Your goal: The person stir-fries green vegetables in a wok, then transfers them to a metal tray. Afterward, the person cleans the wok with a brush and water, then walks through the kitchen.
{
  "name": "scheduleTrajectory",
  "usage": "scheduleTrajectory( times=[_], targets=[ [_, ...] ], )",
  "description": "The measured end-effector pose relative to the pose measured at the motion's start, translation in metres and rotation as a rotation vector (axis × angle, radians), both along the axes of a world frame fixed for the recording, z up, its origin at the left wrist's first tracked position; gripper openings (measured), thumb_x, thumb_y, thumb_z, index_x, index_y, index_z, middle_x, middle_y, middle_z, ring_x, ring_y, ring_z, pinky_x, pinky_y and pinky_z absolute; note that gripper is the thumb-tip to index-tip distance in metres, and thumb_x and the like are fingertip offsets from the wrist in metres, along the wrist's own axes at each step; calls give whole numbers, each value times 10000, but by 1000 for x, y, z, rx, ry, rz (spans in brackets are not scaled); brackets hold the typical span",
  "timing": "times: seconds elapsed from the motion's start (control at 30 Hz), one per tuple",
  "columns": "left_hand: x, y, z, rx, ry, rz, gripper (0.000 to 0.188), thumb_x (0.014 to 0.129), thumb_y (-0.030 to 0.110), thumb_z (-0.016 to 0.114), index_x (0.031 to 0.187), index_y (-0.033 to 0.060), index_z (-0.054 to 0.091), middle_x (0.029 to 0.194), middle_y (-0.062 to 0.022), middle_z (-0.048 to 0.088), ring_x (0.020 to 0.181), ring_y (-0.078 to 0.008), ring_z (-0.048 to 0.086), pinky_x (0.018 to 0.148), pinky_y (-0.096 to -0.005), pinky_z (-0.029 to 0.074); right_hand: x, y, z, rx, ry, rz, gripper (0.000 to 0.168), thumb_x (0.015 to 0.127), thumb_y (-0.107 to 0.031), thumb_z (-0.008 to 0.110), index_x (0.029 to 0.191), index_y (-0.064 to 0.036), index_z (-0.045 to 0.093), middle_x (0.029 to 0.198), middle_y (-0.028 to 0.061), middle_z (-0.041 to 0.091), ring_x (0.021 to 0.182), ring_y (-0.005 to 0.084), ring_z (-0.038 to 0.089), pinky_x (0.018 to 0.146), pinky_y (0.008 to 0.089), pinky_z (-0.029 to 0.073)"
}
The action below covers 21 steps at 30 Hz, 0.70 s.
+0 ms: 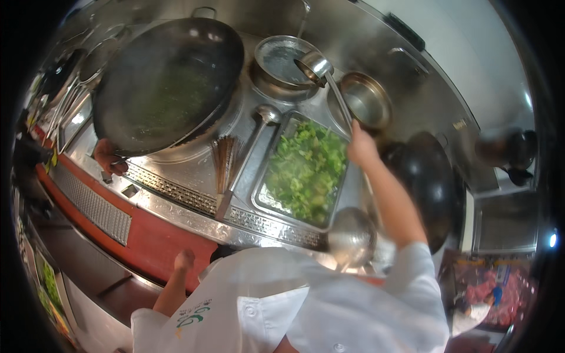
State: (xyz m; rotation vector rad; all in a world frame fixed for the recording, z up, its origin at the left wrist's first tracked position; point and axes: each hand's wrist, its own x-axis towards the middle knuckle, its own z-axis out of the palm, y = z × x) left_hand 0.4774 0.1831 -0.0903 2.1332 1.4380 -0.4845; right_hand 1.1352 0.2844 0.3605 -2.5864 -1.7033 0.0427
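My right hand [362,148] is closed around the handle of a metal ladle [315,66], whose bowl is over the rim of a round pot of liquid [282,59]. Below my right hand, a rectangular metal tray [258,200] holds chopped green leafy vegetables [306,172]. My left hand [184,260] is low at the left, over the red counter edge, its fingers blurred and seemingly curled; no object shows in it. At the upper left a large dark wok [167,84] stands tilted, with greenish liquid inside. A brown lump, perhaps a cloth [108,156], is at its near handle.
A bamboo wok brush [224,172] and a second ladle [268,114] lie left of the tray. A round metal pot [364,99] stands right of the held ladle. A perforated strainer [352,236] and dark wok [426,185] are at the right, raw meat [494,295] beyond. Steam hangs around.
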Motion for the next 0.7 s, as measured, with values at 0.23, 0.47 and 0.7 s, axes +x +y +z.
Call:
scheduleTrajectory(
  times=[0.23, 0.47, 0.7],
  targets=[
    [25, -118, 134, -134, -377, 1094, 233, 782, 177, 619, 957, 28, 662, 844, -171, 679, 820, -310, 663, 714, -394, 515, 29, 205, -104, 32, 57, -32, 363, 810, -60, 475, 1151, 63, 456, 938, 240, 627, 856, 348, 640, 753, 427, 518],
    [37, -191, 165, -225, -94, 951, 284, 779, 276, 583, 889, 35, 686, 901, -224, 661, 919, -361, 639, 787, -433, 499, -10, 183, -47, 86, 2608, -602, 85, 803, -71, 395, 758, -11, 436, 540, 25, 462, 412, 140, 460, 412, 266, 428],
    [10, -118, 86, -127, -143, 392, 265, 821, 224, 492, 905, 58, 681, 887, -234, 646, 846, -415, 624, 741, -470, 506, -17, 10, 12, 153, 2433, -348, 187, 757, 37, 447, 937, 0, 409, 739, 41, 481, 506, 86, 459, 427, 220, 425]
  ],
)
